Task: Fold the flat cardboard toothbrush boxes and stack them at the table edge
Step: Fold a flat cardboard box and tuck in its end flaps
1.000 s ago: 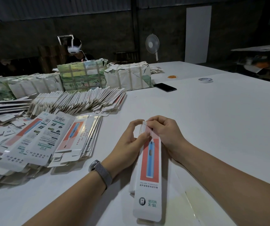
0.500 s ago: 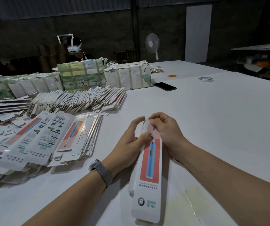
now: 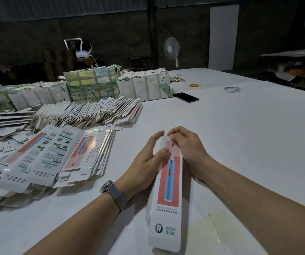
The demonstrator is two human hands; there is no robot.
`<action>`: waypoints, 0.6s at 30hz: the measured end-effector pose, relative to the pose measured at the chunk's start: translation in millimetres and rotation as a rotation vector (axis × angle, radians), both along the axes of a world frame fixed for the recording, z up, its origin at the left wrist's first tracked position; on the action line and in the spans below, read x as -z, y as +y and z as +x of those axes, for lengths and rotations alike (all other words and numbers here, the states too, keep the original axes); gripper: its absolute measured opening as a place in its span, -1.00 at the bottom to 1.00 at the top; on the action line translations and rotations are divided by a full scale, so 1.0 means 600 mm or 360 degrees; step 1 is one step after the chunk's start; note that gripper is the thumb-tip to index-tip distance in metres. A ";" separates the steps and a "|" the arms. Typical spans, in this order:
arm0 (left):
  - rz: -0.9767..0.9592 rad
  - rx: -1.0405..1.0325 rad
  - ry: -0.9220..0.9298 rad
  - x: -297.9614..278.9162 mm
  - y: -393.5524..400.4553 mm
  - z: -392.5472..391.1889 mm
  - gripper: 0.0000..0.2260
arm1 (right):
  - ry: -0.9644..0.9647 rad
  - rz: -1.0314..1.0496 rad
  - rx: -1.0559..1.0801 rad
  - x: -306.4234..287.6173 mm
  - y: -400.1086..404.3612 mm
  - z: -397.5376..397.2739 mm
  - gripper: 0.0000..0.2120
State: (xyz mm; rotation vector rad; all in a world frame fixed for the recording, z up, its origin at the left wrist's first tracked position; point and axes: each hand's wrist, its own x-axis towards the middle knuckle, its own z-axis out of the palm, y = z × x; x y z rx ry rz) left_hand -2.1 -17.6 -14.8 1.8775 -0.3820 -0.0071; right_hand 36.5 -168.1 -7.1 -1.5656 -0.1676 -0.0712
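Observation:
A long white toothbrush box [image 3: 168, 203] with a red panel and a blue toothbrush picture lies lengthwise on the white table [image 3: 249, 135], its far end between my hands. My left hand [image 3: 146, 162] presses its thumb on the box's left side near the top, with the index finger stretched up beside the far end. My right hand [image 3: 186, 146] pinches the small flap at the far end with curled fingers. A pile of flat unfolded boxes [image 3: 43, 159] lies to the left.
A fanned row of flat boxes [image 3: 87, 113] lies behind the pile, with wrapped bundles [image 3: 92, 83] beyond it. A black phone [image 3: 186, 97], a tape roll [image 3: 231, 89] and an orange ring [image 3: 194, 85] lie farther off. Another person [image 3: 85, 54] sits across the table.
My left index finger has lifted off the box's far end and straightened. The box has shifted slightly, and my right hand keeps working the end flap.

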 end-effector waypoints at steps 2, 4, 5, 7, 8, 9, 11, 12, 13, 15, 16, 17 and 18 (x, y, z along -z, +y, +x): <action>-0.0012 0.0002 0.0000 0.000 0.000 0.001 -0.50 | 0.0000 0.0017 -0.0021 0.000 -0.001 -0.001 -0.77; -0.0036 0.0001 0.0010 0.000 0.000 0.002 -0.53 | 0.0007 0.0046 -0.0039 -0.001 -0.002 -0.003 -0.77; -0.0056 0.0000 0.0015 0.001 0.000 0.003 -0.56 | 0.0002 0.0054 -0.0043 -0.001 -0.002 -0.004 -0.77; -0.0113 -0.0013 0.0005 0.002 0.001 0.005 -0.68 | -0.0025 0.0034 -0.0047 0.000 0.000 -0.006 -0.79; -0.0143 -0.0029 -0.0002 0.003 0.002 0.007 -0.73 | -0.0038 0.0013 -0.0044 0.001 0.001 -0.007 -0.81; -0.0169 -0.0049 -0.0006 0.004 0.002 0.009 -0.75 | -0.0043 0.0006 -0.0040 0.002 0.002 -0.007 -0.84; -0.0202 -0.0075 -0.0005 0.005 0.004 0.011 -0.77 | -0.0024 0.0040 -0.0050 0.002 0.002 -0.006 -0.91; -0.0223 -0.0082 -0.0002 0.006 0.005 0.013 -0.78 | -0.0013 0.0056 -0.0065 0.002 0.002 -0.006 -0.94; -0.0253 -0.0086 0.0002 0.007 0.007 0.014 -0.79 | -0.0007 0.0062 -0.0084 0.001 0.002 -0.005 -0.95; -0.0327 -0.0092 0.0017 0.008 0.009 0.015 -0.77 | -0.0001 0.0077 -0.0129 0.001 0.003 -0.005 -0.96; -0.0356 -0.0099 0.0027 0.009 0.010 0.016 -0.74 | 0.0001 0.0090 -0.0146 0.001 0.003 -0.005 -0.96; -0.0381 -0.0106 0.0034 0.010 0.010 0.017 -0.72 | 0.0002 0.0100 -0.0156 0.002 0.003 -0.005 -0.96; -0.0407 -0.0107 0.0034 0.011 0.010 0.018 -0.71 | 0.0002 0.0108 -0.0161 0.002 0.003 -0.005 -0.96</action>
